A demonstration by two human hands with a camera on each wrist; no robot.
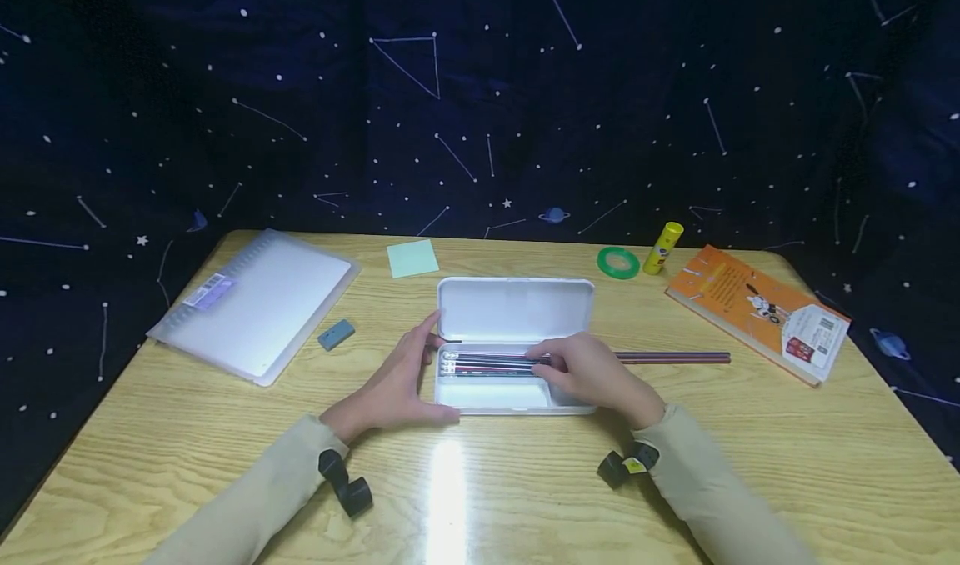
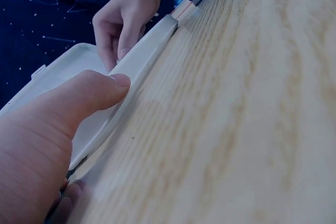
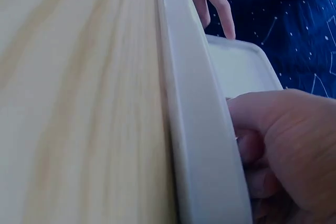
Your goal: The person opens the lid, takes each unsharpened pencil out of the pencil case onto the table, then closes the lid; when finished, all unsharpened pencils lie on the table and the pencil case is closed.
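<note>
A white pencil case [image 1: 495,394] lies opened on the table, its lid [image 1: 515,308] tilted back. Several dark and red pencils [image 1: 487,366] lie side by side in its rear compartment. My right hand [image 1: 592,373] reaches into the right half, thumb and fingers pinching the pencils; their far ends are hidden beneath it. At the case's left end is my left hand [image 1: 401,382], thumb [image 2: 100,90] resting along the front rim and fingers spread toward the lid's left edge. More pencils [image 1: 675,357] stick out to the right of the case, partly hidden behind the right hand.
A blue eraser [image 1: 336,334] and a translucent folder [image 1: 262,307] lie on the left. Pale green sticky notes [image 1: 412,258] sit at the back. Toward the right are green tape [image 1: 618,262], a yellow glue stick [image 1: 663,248] and an orange book [image 1: 757,311]. Dark starry cloth hangs behind.
</note>
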